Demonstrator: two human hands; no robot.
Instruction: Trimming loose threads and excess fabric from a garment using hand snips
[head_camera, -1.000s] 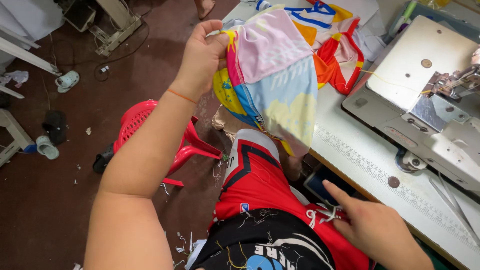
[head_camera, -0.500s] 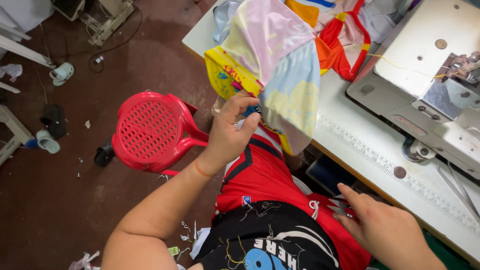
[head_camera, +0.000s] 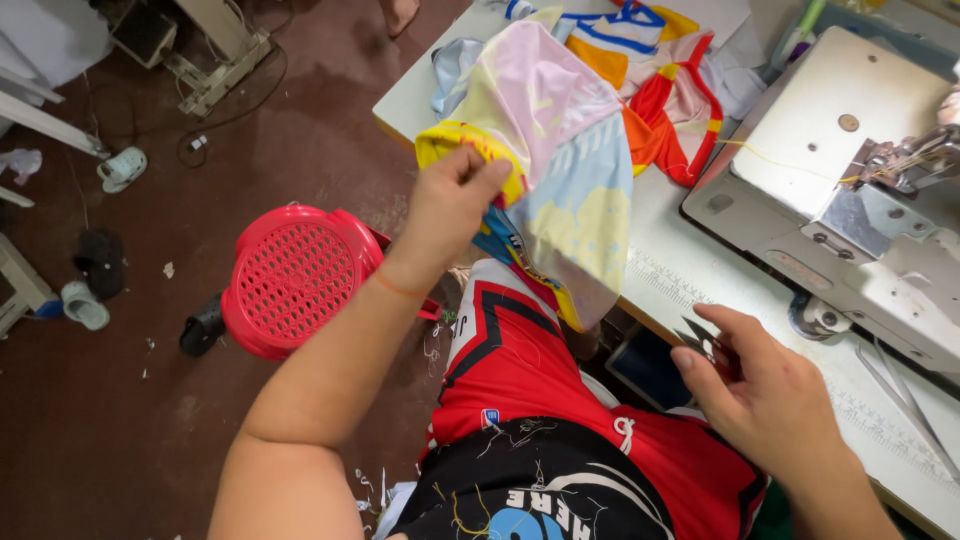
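Left hand (head_camera: 450, 205) clamped on hanging pastel garment (head_camera: 560, 150) at table (head_camera: 400, 95) edge; right hand (head_camera: 775, 395) closed, seemingly around small snips (head_camera: 705, 342).

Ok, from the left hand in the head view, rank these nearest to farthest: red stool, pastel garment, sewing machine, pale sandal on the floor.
1. Pastel garment: pinched at its edge by the left hand.
2. Red stool: on the floor, lower left of the hand.
3. Pale sandal: far left on the floor.
4. Sewing machine: far right on the table.
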